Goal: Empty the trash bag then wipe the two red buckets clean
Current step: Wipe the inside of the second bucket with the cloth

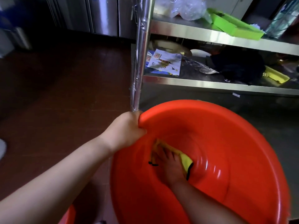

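A large red bucket (226, 135) fills the lower right of the head view, tipped so that its open mouth faces the camera and slightly up, with its round rim standing steeply and its ribbed bottom turned away toward the floor under the shelving. The left hand (124, 131) has a closed grip on the upper left part of the rim, fingers curled over the edge, just below the foot of a steel shelf post (140, 62). The right hand (169, 162) reaches deep inside the bucket, fingers spread flat and pressing a yellow cloth (184, 158) with a dark edge against the inner wall near the bottom; the cloth's long side runs from upper left to lower right. A curved piece of a second red bucket (68, 215) shows at the bottom edge, left of the first. On the lower steel shelf (210, 84) lie printed sheets (165, 63) with coloured pictures, whose writing is too small to read, beside a dark bundle (239, 65). On the shelf above sit a green box (234, 24) and a clear plastic bag (184, 7).
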